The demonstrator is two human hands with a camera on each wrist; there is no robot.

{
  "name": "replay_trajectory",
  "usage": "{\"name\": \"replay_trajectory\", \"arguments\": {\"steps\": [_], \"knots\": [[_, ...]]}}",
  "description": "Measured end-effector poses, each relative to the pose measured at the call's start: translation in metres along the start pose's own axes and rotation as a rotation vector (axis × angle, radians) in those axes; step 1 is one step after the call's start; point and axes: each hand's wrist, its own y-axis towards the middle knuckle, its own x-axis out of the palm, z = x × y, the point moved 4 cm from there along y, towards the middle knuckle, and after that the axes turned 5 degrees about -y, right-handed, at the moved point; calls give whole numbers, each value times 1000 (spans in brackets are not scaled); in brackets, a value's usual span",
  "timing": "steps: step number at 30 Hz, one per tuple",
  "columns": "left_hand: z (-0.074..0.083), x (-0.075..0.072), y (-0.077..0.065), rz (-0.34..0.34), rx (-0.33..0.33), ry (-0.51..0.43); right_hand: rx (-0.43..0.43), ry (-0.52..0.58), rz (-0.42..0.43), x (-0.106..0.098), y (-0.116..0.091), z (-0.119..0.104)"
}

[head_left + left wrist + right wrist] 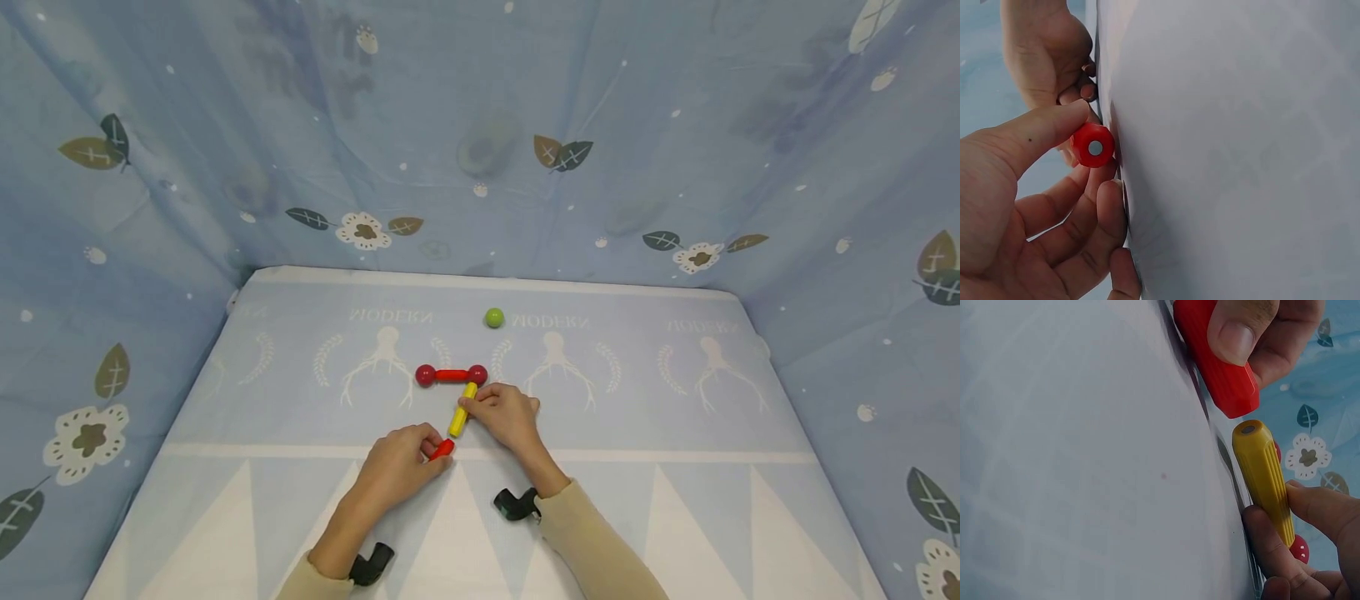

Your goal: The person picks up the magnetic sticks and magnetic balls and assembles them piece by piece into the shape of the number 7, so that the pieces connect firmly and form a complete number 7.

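Note:
My left hand (400, 464) pinches a red ridged stick (442, 450) between thumb and fingers. A round metal disc shows at the stick's end in the left wrist view. Thumb and fingers of my right hand (512, 417) pinch a yellow ridged stick (462, 412), which slants over the cloth. Its far end meets the right dark red ball (477, 374), though whether they touch I cannot tell. The yellow stick's near end (1250, 434) lies close to the held red stick (1219, 369), with a small gap between them.
Another red stick (452, 376) lies between the right ball and a second dark red ball (425, 376). Farther back sits a green ball (494, 317). Blue patterned curtains (480, 150) rise behind and beside the cloth-covered table (630, 417). Black devices (516, 505) sit at both wrists.

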Motion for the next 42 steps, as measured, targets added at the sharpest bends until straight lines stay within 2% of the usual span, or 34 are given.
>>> {"name": "replay_trajectory", "arguments": {"steps": [5, 12, 19, 29, 32, 37, 42], "knots": [[1, 0, -1, 2, 11, 7, 1, -8, -1, 1, 0, 1], [4, -1, -3, -5, 92, 42, 2, -10, -1, 2, 0, 1], [4, -3, -7, -29, 121, 76, 0, -9, -2, 1, -1, 0], [1, -5, -8, 20, 173, 70, 5, -9, -9, 1, -1, -1], [0, -7, -7, 24, 127, 29, 1, 0, -6, 1, -1, -1], [-3, -13, -5, 85, -10, -48, -13, 11, 3, 1, -1, -1], [-5, -13, -4, 75, -75, -46, -16, 3, 6, 0, -1, -1]]}}
